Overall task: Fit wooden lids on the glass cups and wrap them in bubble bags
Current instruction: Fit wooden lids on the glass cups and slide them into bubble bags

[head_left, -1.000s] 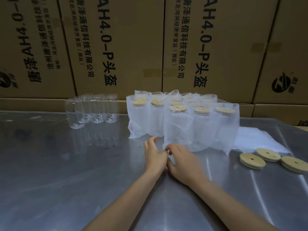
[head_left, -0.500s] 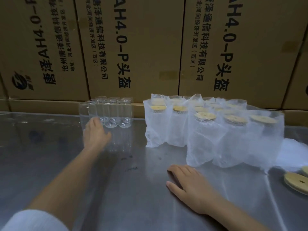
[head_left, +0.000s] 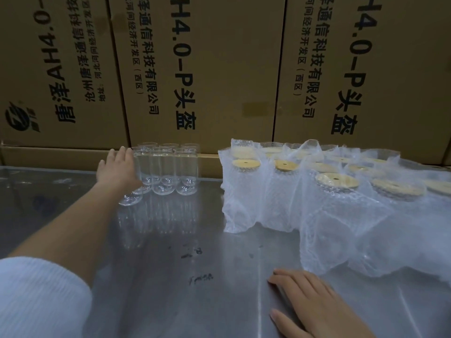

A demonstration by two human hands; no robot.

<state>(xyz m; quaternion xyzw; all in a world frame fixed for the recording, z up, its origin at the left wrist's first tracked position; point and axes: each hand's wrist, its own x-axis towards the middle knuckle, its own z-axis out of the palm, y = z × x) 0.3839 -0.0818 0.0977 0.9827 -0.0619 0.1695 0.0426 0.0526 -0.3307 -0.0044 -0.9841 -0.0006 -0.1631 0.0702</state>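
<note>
While cardboard boxes [head_left: 219, 69] back the steel table [head_left: 170, 276], both grips lie apart.

- A table [head_left: 170, 301] with a dull, reflective steel top carries everything; a few small dark smudges mark it near the middle.
- A wall of tall brown cardboard boxes [head_left: 219, 69] stands along its far edge, set side by side and printed in black with Chinese characters and "AH4.0-P".
- A round black logo [head_left: 20, 118] sits on the leftmost box.
- Lower cardboard boxes [head_left: 48, 156] lie beneath them.
</note>
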